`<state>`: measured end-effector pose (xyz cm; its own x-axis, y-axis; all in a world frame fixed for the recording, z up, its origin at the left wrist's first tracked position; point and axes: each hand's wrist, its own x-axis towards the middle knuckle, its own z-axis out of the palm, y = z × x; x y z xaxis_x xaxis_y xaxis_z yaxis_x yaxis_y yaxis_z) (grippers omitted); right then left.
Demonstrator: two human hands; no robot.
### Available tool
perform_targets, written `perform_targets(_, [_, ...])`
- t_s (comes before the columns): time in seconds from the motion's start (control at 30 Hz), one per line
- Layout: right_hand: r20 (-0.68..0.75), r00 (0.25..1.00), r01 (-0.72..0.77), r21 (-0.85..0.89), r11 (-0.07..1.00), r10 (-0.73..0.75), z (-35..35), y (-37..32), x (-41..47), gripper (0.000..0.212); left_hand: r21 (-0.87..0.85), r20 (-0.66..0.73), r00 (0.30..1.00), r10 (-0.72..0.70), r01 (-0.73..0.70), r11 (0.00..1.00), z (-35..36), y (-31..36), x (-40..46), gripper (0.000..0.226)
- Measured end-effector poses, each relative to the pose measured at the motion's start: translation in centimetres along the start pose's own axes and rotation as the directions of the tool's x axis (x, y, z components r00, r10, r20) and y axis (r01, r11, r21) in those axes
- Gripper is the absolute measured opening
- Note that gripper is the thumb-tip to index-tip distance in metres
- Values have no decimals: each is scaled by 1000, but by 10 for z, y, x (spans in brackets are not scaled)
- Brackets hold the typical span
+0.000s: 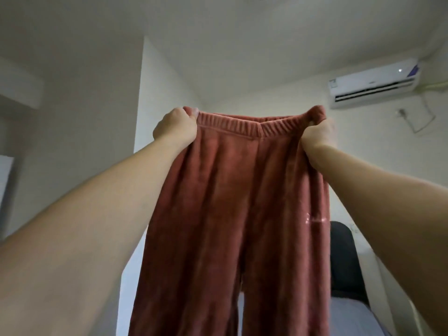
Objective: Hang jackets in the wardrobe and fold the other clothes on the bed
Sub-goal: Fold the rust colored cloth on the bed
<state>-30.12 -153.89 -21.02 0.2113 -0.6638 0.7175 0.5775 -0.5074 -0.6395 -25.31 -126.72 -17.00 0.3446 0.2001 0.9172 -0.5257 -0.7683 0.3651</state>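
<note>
Both hands gripped the elastic waistband: left hand [175, 126] at its left end, right hand [320, 134] at its right. Rust-red fleece trousers [232, 214] hung raised before the far wall, legs dangling. Judged soft, light, limp; best held at waistband corners.

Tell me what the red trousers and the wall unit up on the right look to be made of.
Red trousers: soft, plush fabric, probably fleece or velour, matte with a faint sheen; fuzzy nap, gathered elastic waistband. The left hand and right hand each grip a waistband corner.
Air conditioner: smooth white casing, likely moulded plastic, slightly glossy.
</note>
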Motion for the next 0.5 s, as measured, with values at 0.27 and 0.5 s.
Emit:
perform_targets(0.27, [-17,966,227,-430,874,-259,-31,8,-1,39,-476,284,956,-73,207,855,27,18,-7,32])
perform_targets(0.5, [253,939,-106,-437,893,235,-58,129,-55,37,-644,765,619,178,733,219,65,-35,-159,34])
